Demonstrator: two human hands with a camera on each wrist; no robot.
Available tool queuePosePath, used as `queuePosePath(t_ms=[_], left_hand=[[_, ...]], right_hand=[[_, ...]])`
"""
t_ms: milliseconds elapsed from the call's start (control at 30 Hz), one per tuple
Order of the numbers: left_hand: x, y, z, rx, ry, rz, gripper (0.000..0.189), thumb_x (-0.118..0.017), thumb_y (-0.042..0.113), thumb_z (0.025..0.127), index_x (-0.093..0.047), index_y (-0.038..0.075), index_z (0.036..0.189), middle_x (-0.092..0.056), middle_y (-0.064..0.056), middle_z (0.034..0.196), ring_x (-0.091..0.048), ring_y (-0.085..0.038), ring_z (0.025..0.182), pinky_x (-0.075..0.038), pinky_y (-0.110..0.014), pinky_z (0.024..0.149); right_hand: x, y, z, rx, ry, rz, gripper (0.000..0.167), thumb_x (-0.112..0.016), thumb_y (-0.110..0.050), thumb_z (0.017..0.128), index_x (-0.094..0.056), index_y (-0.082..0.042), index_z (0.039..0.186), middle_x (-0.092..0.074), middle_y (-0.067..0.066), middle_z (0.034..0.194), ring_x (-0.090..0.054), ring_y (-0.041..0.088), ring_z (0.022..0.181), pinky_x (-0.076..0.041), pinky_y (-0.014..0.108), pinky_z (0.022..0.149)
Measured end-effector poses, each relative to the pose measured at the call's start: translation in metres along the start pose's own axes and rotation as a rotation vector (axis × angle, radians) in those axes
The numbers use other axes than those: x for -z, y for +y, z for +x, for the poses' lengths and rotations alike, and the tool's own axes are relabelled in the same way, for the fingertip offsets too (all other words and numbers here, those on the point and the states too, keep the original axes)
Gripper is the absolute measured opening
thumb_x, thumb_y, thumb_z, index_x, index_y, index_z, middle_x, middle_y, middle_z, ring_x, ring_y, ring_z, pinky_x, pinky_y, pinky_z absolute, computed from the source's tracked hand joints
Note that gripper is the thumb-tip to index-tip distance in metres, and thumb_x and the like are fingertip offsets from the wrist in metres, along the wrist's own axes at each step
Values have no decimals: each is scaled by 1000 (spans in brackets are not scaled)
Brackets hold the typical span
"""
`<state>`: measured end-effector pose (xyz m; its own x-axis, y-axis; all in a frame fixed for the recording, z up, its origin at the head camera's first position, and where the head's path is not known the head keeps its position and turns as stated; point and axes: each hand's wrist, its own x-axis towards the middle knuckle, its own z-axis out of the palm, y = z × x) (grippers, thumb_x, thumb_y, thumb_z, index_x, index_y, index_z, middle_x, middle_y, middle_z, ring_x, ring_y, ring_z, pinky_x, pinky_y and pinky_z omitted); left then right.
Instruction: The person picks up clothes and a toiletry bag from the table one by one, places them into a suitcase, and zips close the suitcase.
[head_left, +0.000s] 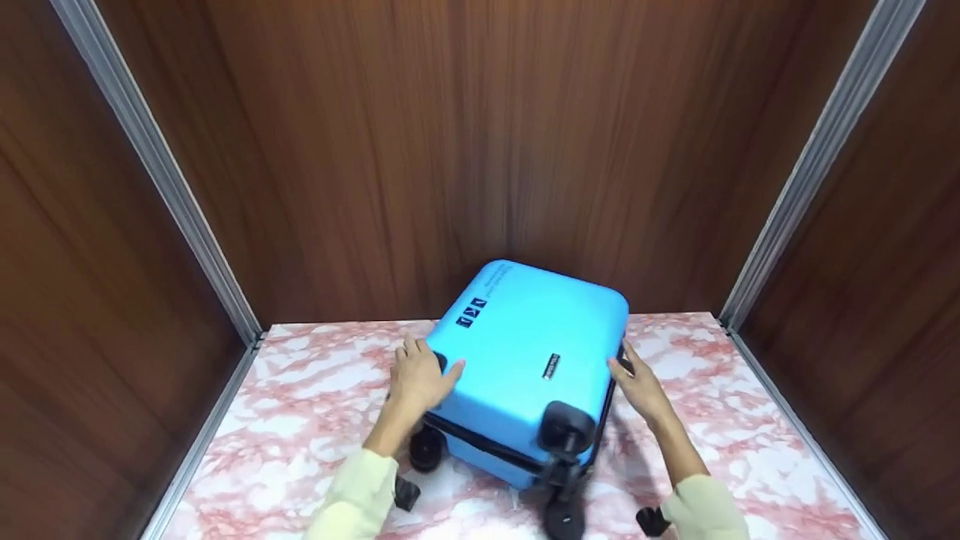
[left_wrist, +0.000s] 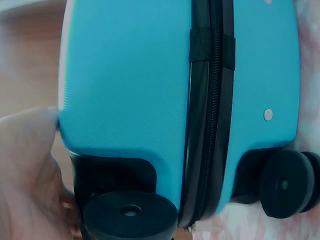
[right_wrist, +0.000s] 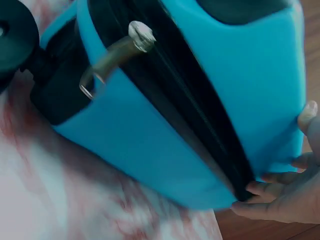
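A bright blue hard-shell suitcase lies flat on the marbled surface, turned at an angle, its wheel end towards me. My left hand grips its left corner, thumb on the upper shell, close to a black wheel. On the opposite side my right hand holds the edge, with the thumb on the upper shell and fingers against the side by the zip. A metal zip pull hangs from the black zip band. The suitcase's underside is hidden.
The pink-and-white marbled tabletop extends around the suitcase. A brown wood panel stands close behind it, with more panels at left and right. Grey metal strips run along the corners.
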<state>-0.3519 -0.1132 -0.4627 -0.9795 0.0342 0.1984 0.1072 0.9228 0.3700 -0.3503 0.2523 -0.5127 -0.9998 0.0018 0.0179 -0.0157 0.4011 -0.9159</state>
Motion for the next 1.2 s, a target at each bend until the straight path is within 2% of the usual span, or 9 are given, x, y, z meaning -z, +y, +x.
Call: queuePosePath(t_ms=[100,200,300,400,500,567,667,867,1200], left_hand=[[-4,8,-17,3,27,-2,80,-59,58,91,-48,-15,123,-48,-28,114,-48,-40,106,-51,-48,85],[-5,8,-27,-13,38,-95,69,-63,52,90,-48,-11,114,-46,-28,109,-46,-40,103,-48,-49,85],[-3,-3,-28,-11,14,-255,58,-67,43,89,-44,-6,110,-43,-24,107,-43,-38,100,-43,-49,87],[-1,-20,-24,7,-59,-422,56,-69,38,89,-42,-4,115,-44,-24,112,-45,-37,104,-42,-50,92],[-1,-35,-21,19,-148,-565,63,-67,36,91,-41,-5,130,-48,-29,129,-50,-40,118,-42,-53,102],[-2,-41,-18,17,-196,-652,71,-65,34,93,-35,-5,143,-45,-30,142,-46,-40,131,-37,-55,111],[-5,-44,-17,-8,-214,-732,79,-63,32,96,-24,-5,153,-36,-29,154,-36,-41,142,-29,-57,118],[-9,-39,-22,-48,-155,-713,79,-60,30,98,-20,-9,153,-31,-33,154,-32,-44,144,-27,-58,118],[-16,-13,-46,33,-143,-541,88,-55,39,100,-11,-16,152,-22,-39,156,-31,-49,143,-31,-57,116]], right_hand=[[6,2,13,-8,53,-97,63,-42,-34,107,-23,-2,157,-47,36,143,-52,47,129,-41,55,111],[11,-6,25,13,97,-172,54,-39,-31,108,-34,-1,153,-52,34,140,-60,47,119,-46,55,105],[10,-17,29,5,51,-148,57,-36,-35,109,-30,-2,155,-40,29,152,-49,45,133,-43,55,108],[3,-24,18,-37,-51,-26,67,-38,-40,107,-14,-5,159,-23,26,162,-36,44,142,-40,56,112],[-10,-28,-3,-50,-134,65,81,-49,-37,104,-1,-5,160,-11,27,164,-24,44,148,-28,56,119],[-19,-32,-16,-17,-161,63,90,-57,-34,100,4,-6,160,-7,26,165,-17,43,150,-19,57,122],[-30,-37,-28,31,-181,36,99,-63,-32,97,11,-7,159,2,24,166,-4,42,153,-10,58,124],[-32,-35,-25,52,-188,85,99,-64,-30,97,11,-12,160,5,19,168,0,38,154,-10,57,124],[-4,-20,-2,41,-268,86,96,-64,-31,97,6,-9,160,5,19,167,2,36,154,-4,56,125]])
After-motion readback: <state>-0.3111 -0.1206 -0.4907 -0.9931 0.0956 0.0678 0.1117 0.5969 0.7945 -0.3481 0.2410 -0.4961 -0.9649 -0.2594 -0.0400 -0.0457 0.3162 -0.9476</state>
